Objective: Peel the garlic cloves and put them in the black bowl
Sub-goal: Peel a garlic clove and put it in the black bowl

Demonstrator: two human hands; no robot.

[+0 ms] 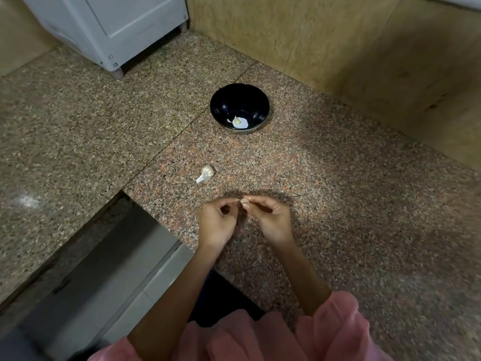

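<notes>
Two hands meet low in the middle of the view, over a speckled stone counter [338, 178]. The left hand [217, 222] and the right hand [270, 221] both have their fingers curled, and together they pinch one small garlic clove [245, 203] between the fingertips. The clove is pale and sits just where the two thumbs and forefingers come together, above the counter and not touching it.

From the hands, at about 11 o'clock and near them, a piece of garlic head [206, 173] lies on the counter with its short stalk pointing down-left. Farther away, at about 12 o'clock from the hands, stands the black bowl [223, 105]. Inside the bowl, on its bottom, lie one yellowish peeled clove [236, 122] and some white scraps of skin [244, 124] under and beside it.

At 10 o'clock in the view stands a white appliance [112, 27] on small feet, well apart from the bowl. A tan wall [325, 48] runs behind the counter. Pink sleeves [335, 327] cover the upper arms at the bottom edge.
</notes>
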